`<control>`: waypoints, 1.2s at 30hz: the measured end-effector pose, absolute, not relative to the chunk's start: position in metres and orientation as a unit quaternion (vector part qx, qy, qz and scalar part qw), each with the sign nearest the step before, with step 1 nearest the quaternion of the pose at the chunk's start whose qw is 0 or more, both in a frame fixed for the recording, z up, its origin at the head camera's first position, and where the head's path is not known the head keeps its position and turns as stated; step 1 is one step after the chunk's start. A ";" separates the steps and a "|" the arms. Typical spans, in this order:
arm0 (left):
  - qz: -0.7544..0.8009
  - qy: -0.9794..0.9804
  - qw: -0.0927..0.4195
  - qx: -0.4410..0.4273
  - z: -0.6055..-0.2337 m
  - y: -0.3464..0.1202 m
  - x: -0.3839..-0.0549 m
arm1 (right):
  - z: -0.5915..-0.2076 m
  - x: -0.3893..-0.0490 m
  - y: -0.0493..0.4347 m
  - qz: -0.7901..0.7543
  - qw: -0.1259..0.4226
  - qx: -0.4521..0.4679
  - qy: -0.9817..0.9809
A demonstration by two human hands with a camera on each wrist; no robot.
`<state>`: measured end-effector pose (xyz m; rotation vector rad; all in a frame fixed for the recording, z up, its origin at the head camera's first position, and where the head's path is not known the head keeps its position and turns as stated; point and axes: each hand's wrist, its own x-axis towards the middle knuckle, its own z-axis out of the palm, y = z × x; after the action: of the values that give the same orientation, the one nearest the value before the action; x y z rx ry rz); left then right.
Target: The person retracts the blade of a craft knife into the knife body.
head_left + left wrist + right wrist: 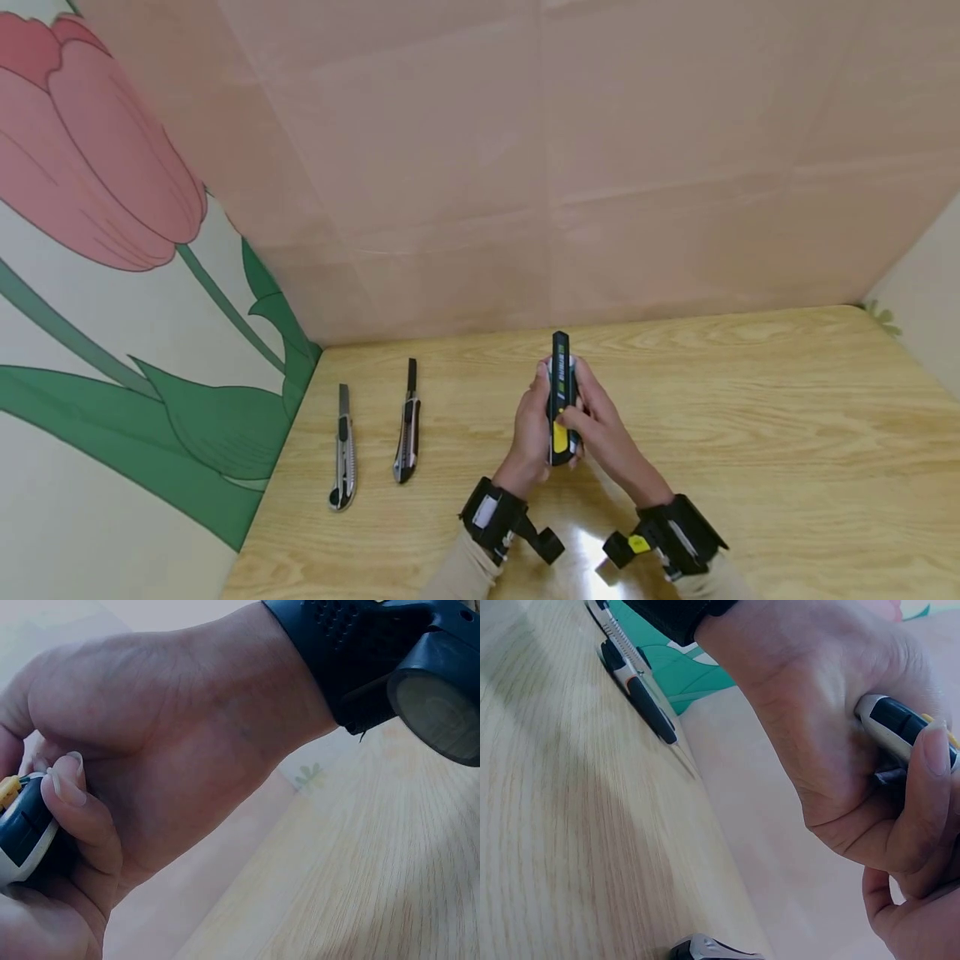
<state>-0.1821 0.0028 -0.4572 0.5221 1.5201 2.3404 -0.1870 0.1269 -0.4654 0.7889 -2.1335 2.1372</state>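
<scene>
Both my hands hold a black utility knife (pixel 559 379) upright over the middle of the table, its lettered face towards me and a yellow part near its lower end. My left hand (pixel 531 421) grips it from the left side. From the other side my right hand (pixel 606 421) grips it too, with the thumb on the yellow part. In the left wrist view, fingertips curl against the handle (pixel 26 829), dark and white there. The right wrist view shows the handle's rounded end (pixel 889 724) in the palm. No bare blade is visible on it.
A silver snap-off knife (pixel 343 454) and a black one (pixel 407 429) lie at the table's left, blades extended away from me. A silver-and-black end (pixel 712 949) shows at the right wrist view's bottom edge. A pink-brown covering (pixel 450 167) rises behind the table (pixel 750 417).
</scene>
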 end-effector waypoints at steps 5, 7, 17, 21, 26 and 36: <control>0.813 0.532 0.148 0.186 -0.457 0.002 -0.182 | -0.466 -0.187 0.127 0.686 0.010 0.254 -0.682; 0.813 0.533 0.147 0.185 -0.457 0.002 -0.182 | -0.465 -0.187 0.127 0.684 0.010 0.257 -0.683; 0.823 0.516 0.144 0.189 -0.455 0.006 -0.180 | -0.461 -0.186 0.132 0.677 0.003 0.271 -0.685; 0.830 0.505 0.146 0.189 -0.454 0.006 -0.180 | -0.458 -0.186 0.133 0.670 -0.009 0.274 -0.690; 0.831 0.503 0.139 0.192 -0.453 0.007 -0.181 | -0.455 -0.185 0.133 0.667 -0.010 0.284 -0.688; 0.822 0.526 0.121 0.182 -0.456 0.009 -0.183 | -0.460 -0.187 0.134 0.677 -0.015 0.274 -0.683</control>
<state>-0.1830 0.0094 -0.4562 0.5328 1.5351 2.4008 -0.1866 0.1335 -0.4596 0.8678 -2.1671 2.1473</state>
